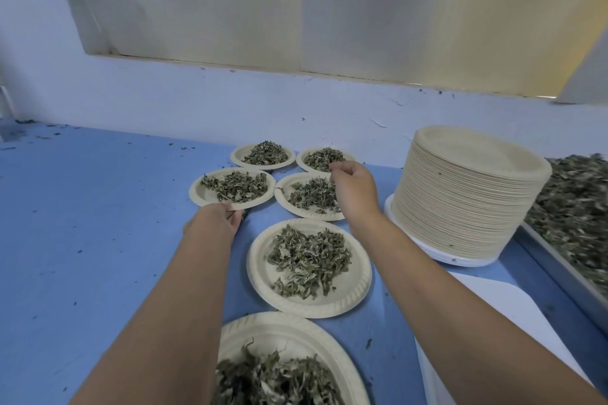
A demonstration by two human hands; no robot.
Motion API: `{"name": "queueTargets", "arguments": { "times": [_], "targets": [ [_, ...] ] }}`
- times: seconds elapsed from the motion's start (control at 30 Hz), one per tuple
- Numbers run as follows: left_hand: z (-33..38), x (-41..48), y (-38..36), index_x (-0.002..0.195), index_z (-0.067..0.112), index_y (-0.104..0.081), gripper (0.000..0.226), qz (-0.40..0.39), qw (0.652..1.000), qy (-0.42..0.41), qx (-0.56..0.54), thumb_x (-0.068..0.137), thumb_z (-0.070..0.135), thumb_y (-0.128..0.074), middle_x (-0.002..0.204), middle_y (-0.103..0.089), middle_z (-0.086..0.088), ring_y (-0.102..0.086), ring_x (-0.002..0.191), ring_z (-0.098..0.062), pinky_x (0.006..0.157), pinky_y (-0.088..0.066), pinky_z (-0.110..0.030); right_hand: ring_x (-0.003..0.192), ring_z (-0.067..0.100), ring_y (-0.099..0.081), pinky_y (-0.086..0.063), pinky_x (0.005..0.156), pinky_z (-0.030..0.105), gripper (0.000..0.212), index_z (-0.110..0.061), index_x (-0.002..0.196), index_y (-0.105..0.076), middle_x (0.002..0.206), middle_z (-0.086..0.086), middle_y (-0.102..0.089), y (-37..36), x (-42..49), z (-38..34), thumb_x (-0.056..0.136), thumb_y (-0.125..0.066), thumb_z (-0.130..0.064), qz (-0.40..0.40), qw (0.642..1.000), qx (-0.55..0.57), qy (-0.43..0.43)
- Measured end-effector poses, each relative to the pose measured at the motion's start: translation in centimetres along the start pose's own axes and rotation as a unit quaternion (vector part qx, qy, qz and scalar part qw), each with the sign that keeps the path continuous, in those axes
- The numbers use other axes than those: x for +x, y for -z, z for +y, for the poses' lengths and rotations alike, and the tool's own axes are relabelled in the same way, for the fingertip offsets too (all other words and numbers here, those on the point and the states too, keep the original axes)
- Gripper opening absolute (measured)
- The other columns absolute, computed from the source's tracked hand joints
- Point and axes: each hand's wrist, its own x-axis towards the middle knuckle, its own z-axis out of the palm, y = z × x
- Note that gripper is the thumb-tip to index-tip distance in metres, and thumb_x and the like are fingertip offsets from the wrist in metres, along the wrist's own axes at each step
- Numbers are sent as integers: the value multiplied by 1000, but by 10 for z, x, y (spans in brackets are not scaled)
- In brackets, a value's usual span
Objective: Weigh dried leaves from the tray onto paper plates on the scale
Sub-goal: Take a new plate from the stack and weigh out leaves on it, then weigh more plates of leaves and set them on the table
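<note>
Paper plate (205,195), round-rimmed, pinched by left hand (215,220); right hand (353,189) fingers curled, hold unclear.

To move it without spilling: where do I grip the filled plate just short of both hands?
Pinch the middle paper plate by its bare near rim, coming from the near side: the dried leaves heap centrally, and other plates crowd its far edge.

Cream plates (355,286), olive leaves (309,260), blue table (98,223)
Plates have ribbed rims; leaves show paler grey flecks; table is speckled with dark crumbs; wall (164,99) pale lilac-blue; tray (559,265) rim grey
</note>
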Motion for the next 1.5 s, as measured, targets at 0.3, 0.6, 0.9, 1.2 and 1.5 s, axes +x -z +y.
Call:
{"name": "queueTargets", "arguments": {
  "times": [0.3,0.6,0.9,1.2,1.5],
  "targets": [
    [9,-34,-4,139,-3,-37,39,28,999,16,1,102,2,-32,145,-42,-14,-41,133,-24,104,-31,-18,39,0,-39,-34,41,16,26,-16,108,-61,66,-6,-49,8,-9,-3,90,-44,-7,-13,1000,11,-14],
    [-2,-109,-38,83,2,-55,13,-37,995,34,89,95,3,-49,70,-66,-6,-55,57,-9,49,-48,-16,58,9,-52,-44,56,21,16,-13,95,-60,78,0,-65,53,-40,-31,92,-46,-6,-74,996,47,29],
    [-30,-198,-116,81,7,-54,16,-222,940,-63,250,94,2,-48,71,-59,-4,-54,52,-8,49,-43,-15,105,18,-57,-40,80,26,24,-17,113,-68,112,-1,-67,165,-31,-51,94,-53,-16,105,910,-315,250],
    [-44,-221,-137,78,9,-59,17,-260,919,-63,290,93,7,-51,71,-66,-3,-60,61,-12,58,-44,-17,116,27,-55,-44,95,36,28,-13,117,-68,120,6,-66,202,-28,-46,97,-49,-18,-30,863,-450,228],
    [-41,-217,-129,88,10,-61,16,-245,920,-63,300,95,9,-47,75,-68,0,-61,62,-10,55,-44,-16,118,29,-54,-41,98,37,29,-8,120,-65,123,10,-65,201,-30,-46,98,-48,-14,-29,858,-458,231]
  ]
}}
